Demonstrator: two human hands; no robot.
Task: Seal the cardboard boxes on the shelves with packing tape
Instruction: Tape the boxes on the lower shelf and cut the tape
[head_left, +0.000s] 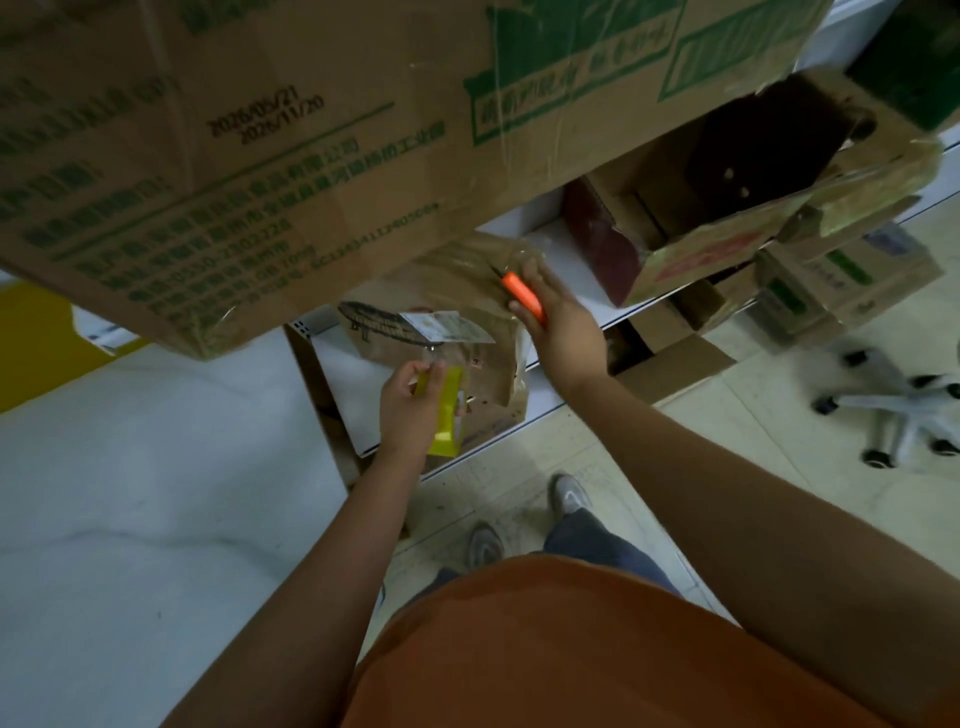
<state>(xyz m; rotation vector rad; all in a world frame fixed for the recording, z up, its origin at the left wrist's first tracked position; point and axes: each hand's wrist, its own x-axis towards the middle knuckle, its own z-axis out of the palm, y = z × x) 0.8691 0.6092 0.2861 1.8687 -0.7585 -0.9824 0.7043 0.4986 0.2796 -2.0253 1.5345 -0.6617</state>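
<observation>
A brown cardboard box (467, 296) with a white label stands on the low white shelf (566, 249) in front of me. My left hand (408, 405) grips a yellow roll of packing tape (448, 410) against the box's near side. My right hand (558, 322) holds an orange-handled cutter (522, 293), its tip touching the box's top right part. A clear strip of tape seems to run over the box between my hands, but it is hard to make out.
A big cardboard box with green print (249, 156) fills the upper left, close to the camera. An open torn box (727, 208) sits on the shelf to the right, with more boxes (847, 280) behind. A white chair base on casters (893, 410) stands on the tiled floor.
</observation>
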